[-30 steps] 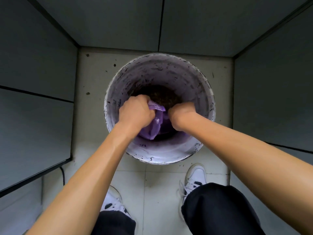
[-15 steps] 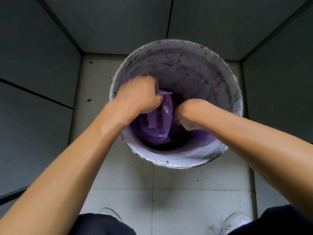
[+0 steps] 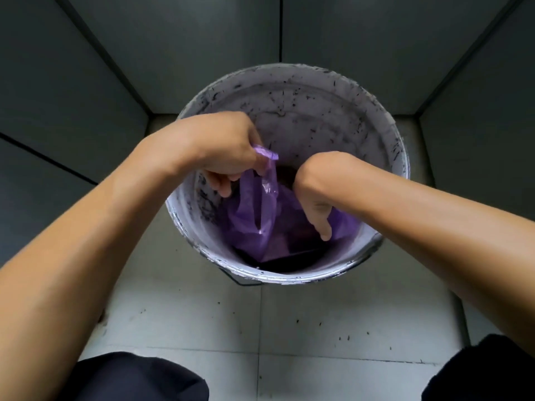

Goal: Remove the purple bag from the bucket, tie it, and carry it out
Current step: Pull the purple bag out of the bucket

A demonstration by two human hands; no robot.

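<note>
Head view: the bucket is seen larger and lower in frame than 0.5 s ago, on the tiled floor between grey panels; the shoes visible earlier are gone from view. The purple bag remains inside the bucket, but more of it is now pulled up and stretched. Its top edge is pinched in the closed left hand, raised higher than before. The right hand is reached deeper inside, fingers curled downward against the bag; whether the plastic is gripped cannot be told.
</note>
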